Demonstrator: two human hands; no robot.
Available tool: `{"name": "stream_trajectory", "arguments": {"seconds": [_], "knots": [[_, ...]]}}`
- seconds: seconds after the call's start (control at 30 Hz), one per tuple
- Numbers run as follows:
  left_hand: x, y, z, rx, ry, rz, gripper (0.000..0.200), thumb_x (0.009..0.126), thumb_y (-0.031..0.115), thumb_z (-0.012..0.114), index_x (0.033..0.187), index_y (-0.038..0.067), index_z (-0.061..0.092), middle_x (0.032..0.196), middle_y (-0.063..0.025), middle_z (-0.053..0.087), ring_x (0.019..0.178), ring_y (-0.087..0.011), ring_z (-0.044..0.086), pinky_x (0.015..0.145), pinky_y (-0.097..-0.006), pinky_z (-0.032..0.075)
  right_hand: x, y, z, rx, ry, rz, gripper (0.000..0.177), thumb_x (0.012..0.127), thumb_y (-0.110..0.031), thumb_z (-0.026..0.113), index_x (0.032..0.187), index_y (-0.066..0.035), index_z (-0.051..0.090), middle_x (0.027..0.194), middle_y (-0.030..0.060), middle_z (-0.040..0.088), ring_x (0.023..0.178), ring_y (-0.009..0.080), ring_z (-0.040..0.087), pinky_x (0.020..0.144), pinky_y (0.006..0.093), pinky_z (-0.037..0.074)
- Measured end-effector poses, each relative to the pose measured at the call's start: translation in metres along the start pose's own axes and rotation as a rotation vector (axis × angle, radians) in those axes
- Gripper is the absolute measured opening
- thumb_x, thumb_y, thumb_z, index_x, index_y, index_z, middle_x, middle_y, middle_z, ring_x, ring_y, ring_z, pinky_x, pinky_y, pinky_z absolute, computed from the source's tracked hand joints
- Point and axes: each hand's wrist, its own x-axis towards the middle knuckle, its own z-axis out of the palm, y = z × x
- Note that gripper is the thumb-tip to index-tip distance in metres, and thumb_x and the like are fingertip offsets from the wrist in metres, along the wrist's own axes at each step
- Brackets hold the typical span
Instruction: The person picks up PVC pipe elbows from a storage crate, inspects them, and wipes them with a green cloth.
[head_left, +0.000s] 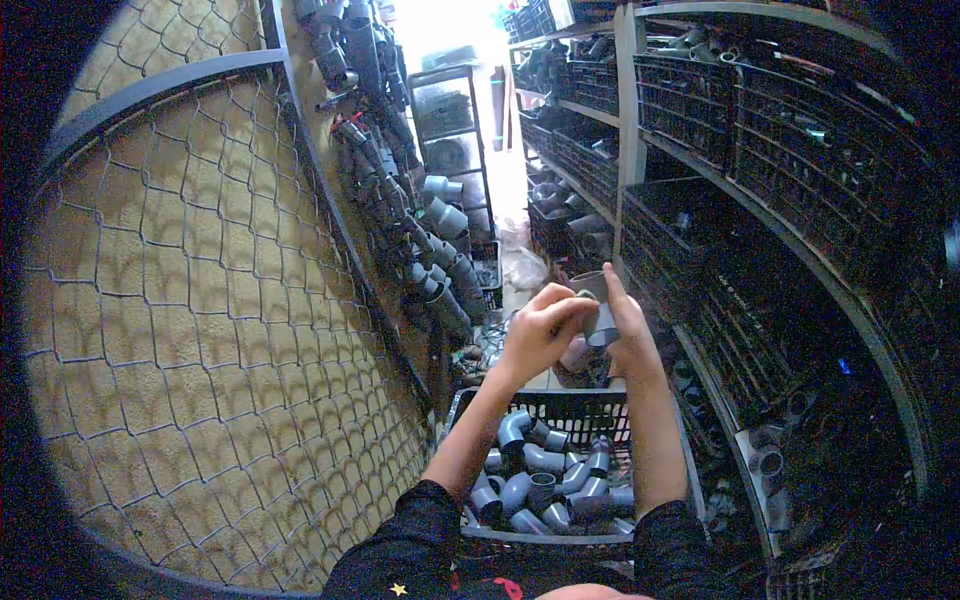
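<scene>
My right hand (632,325) is wrapped around a grey plastic pipe fitting (602,330), its index finger pointing up along the side. My left hand (548,326) is closed in a pinch at the near side of the same fitting. What sits between those fingertips, if anything, is too small to make out. Below both forearms stands a black plastic crate (590,403) holding several loose grey pipe elbows (543,459), tumbled at different angles.
Chain-link fencing (200,270) in a metal frame runs along the left. Grey fittings (445,217) hang in bunches beyond it. Shelves with black crates (690,100) line the right. A dark rack (447,125) stands at the back of the narrow aisle, near bright light.
</scene>
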Motion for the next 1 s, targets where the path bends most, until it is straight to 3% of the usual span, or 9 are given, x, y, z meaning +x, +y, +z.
{"name": "stream_trajectory", "arguments": {"seconds": [0.13,0.27,0.37,0.6,0.87,1.0], "knots": [[0.000,0.005,-0.003,0.204,0.188,0.054,0.024,0.085,0.002,0.070,0.108,0.010,0.072,0.093,-0.0103,0.063,0.081,-0.0271,0.065,0.072,-0.0365,0.054,-0.013,-0.001,0.014,-0.094,-0.100,0.000,0.057,0.090,-0.059,0.065,0.105,-0.004,0.069,0.092,0.0029,0.069,0.078,0.0123,0.062,0.069,0.0275,0.048],[0.003,0.003,-0.004,0.204,0.334,-0.006,0.021,0.087,0.002,0.068,0.107,0.007,0.072,0.094,-0.0114,0.064,0.081,-0.0263,0.065,0.071,-0.0353,0.054,-0.010,0.003,0.016,-0.132,-0.109,0.035,0.057,0.091,-0.060,0.063,0.103,-0.004,0.070,0.093,0.0030,0.069,0.078,0.0128,0.062,0.069,0.0273,0.048],[0.003,-0.002,-0.005,0.167,0.324,-0.035,0.018,0.090,0.008,0.067,0.107,0.009,0.072,0.096,-0.0112,0.066,0.083,-0.0289,0.067,0.071,-0.0369,0.054,-0.009,0.005,0.016,-0.052,-0.135,0.053,0.058,0.094,-0.060,0.058,0.101,-0.004,0.071,0.092,0.0034,0.069,0.075,0.0126,0.062,0.066,0.0266,0.048],[-0.001,0.003,0.007,0.040,0.158,-0.076,0.019,0.092,0.006,0.065,0.109,0.008,0.071,0.095,-0.0101,0.065,0.083,-0.0244,0.066,0.073,-0.0337,0.053,0.001,0.004,0.003,-0.195,0.088,-0.149,0.059,0.099,-0.059,0.048,0.099,-0.004,0.070,0.084,0.0015,0.065,0.069,0.0105,0.057,0.062,0.0275,0.045],[-0.001,-0.002,0.008,-0.234,-0.022,-0.057,0.018,0.091,0.001,0.065,0.107,0.005,0.071,0.096,-0.0105,0.067,0.086,-0.0222,0.067,0.077,-0.0319,0.053,0.005,0.000,-0.007,-0.156,0.098,-0.331,0.055,0.100,-0.057,0.050,0.093,-0.005,0.068,0.081,-0.0010,0.063,0.068,0.0081,0.055,0.062,0.0253,0.044],[0.001,0.004,0.004,-0.126,0.016,-0.005,0.019,0.090,0.001,0.066,0.108,0.005,0.070,0.095,-0.0107,0.067,0.086,-0.0233,0.067,0.078,-0.0326,0.053,0.010,0.004,-0.005,-0.142,0.114,-0.392,0.054,0.100,-0.055,0.051,0.093,-0.004,0.068,0.081,-0.0016,0.063,0.067,0.0070,0.054,0.061,0.0242,0.045]]}}
